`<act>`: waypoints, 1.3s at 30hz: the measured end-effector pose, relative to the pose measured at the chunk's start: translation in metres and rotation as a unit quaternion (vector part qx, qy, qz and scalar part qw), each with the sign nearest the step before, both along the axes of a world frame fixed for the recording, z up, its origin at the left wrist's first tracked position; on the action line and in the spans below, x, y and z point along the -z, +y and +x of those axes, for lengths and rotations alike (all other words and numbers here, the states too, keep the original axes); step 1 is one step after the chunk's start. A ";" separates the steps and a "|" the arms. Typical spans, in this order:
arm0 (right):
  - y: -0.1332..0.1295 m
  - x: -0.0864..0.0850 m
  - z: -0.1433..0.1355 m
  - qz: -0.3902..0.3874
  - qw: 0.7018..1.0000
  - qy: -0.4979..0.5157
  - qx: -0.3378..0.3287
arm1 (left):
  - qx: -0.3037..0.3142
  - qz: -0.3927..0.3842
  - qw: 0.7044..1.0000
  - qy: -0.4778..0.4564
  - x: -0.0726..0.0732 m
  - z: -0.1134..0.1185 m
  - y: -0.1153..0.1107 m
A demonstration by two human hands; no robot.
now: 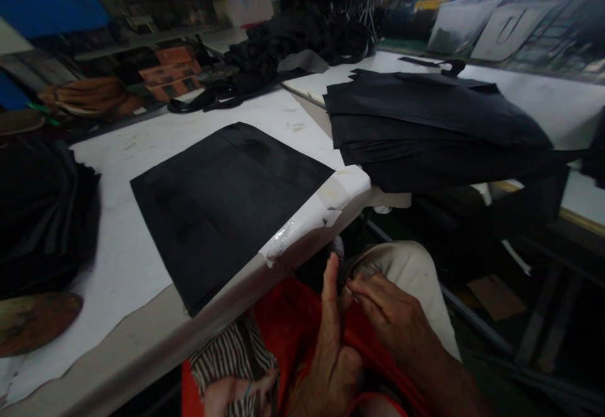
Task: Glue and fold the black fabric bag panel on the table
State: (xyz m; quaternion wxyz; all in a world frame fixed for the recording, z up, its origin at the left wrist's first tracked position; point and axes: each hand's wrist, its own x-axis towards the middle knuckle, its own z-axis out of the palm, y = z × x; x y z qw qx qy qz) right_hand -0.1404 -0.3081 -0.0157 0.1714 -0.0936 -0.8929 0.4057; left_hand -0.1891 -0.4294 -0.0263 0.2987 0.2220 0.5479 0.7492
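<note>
Both hands are close together over the lap, below the table's front edge. My left hand [331, 348] has its index finger stretched up, its other fingers partly hidden. My right hand [390, 307] is pinched at the fingertips beside the left fingers; what it holds is too small to make out. A flat black fabric panel [227, 203] lies on the white table covering [118, 278], reaching over its front edge. To the right, a fanned stack of black fabric pieces [416, 114] hangs partly over the edge.
A black stack [42, 215] and a brown rounded object [38, 322] sit at the left. Behind are orange-brown bundles [172, 70], a dark fabric heap [302, 39] and a pale bin [460, 23]. Red cloth [288, 316] and striped cloth [236, 354] lie near the lap.
</note>
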 end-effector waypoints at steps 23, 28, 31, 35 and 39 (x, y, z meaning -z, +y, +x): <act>0.013 -0.004 0.001 -0.015 0.997 0.022 0.070 | -0.067 0.139 0.961 -0.230 0.007 -0.008 0.007; -0.002 -0.004 -0.006 -0.060 0.997 -0.047 0.022 | -0.051 0.146 0.969 -0.191 0.016 -0.001 0.012; 0.005 -0.002 -0.008 -0.080 0.993 -0.064 0.056 | -0.026 0.162 0.972 -0.168 0.017 0.003 0.014; 0.018 -0.003 -0.007 -0.096 0.983 -0.076 0.136 | -0.008 0.174 0.961 -0.215 0.012 0.001 0.013; 0.020 -0.009 -0.007 -0.078 0.979 -0.020 0.187 | 0.010 0.172 0.945 -0.277 0.005 -0.006 0.009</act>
